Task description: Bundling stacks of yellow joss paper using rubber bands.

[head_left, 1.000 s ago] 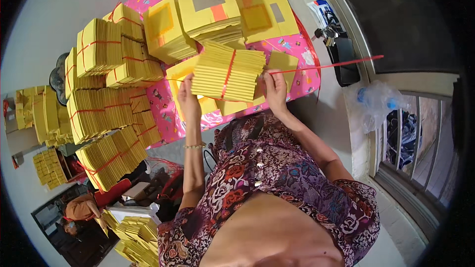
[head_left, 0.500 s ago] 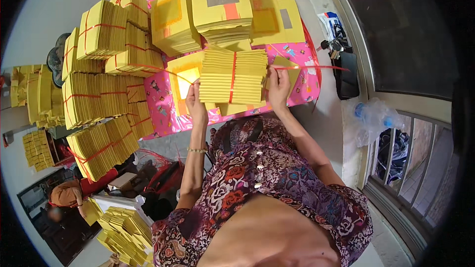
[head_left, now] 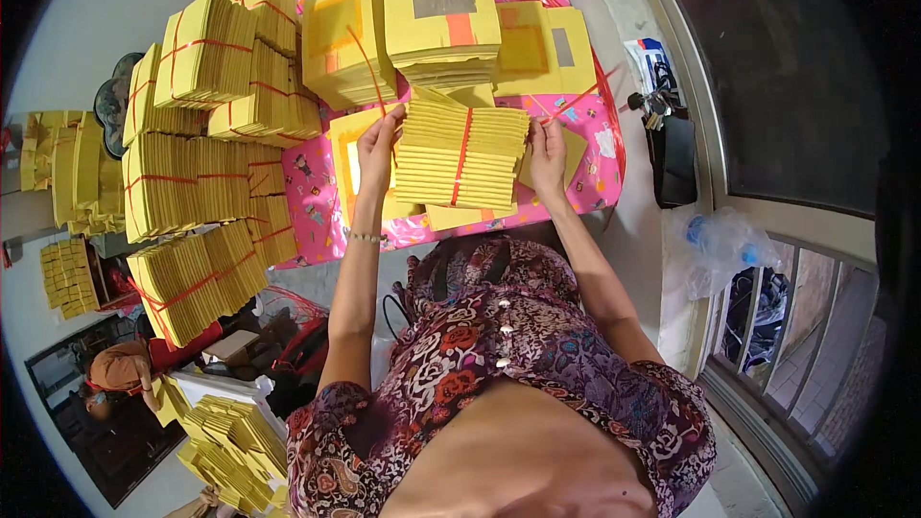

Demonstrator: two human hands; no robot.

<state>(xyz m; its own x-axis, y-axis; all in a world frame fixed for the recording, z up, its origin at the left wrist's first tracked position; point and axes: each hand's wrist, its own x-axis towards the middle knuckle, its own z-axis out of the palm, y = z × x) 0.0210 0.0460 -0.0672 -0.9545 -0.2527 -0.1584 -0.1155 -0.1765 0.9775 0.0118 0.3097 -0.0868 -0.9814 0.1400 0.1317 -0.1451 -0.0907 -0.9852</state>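
Note:
A bundle of folded yellow paper (head_left: 432, 158) sits at the near edge of the table, with one red strip (head_left: 462, 158) running across its middle. At the bundle's left side my left hand (head_left: 377, 149) pinches one end of a red strip, whose tail points upward. My right hand (head_left: 549, 155) is closed at the right side on another end of red strip, which slants up and away. Under and around the bundle lie flat yellow sheets (head_left: 353, 134). Just beyond it rises a tall stack of yellow paper (head_left: 441, 0) with a silver square on top.
Tied yellow bundles (head_left: 206, 43) are piled at the left. A pink patterned cloth (head_left: 312, 187) covers the table. Keys (head_left: 657, 105) and a black case (head_left: 673, 158) lie on the right ledge, near a clear plastic bag (head_left: 720, 245). Another person (head_left: 123, 369) works at the lower left.
My left hand has risen, and its strip end now points up instead of out to the left. The right strip end, straight out before, now angles upward. The bundle sits slightly tilted.

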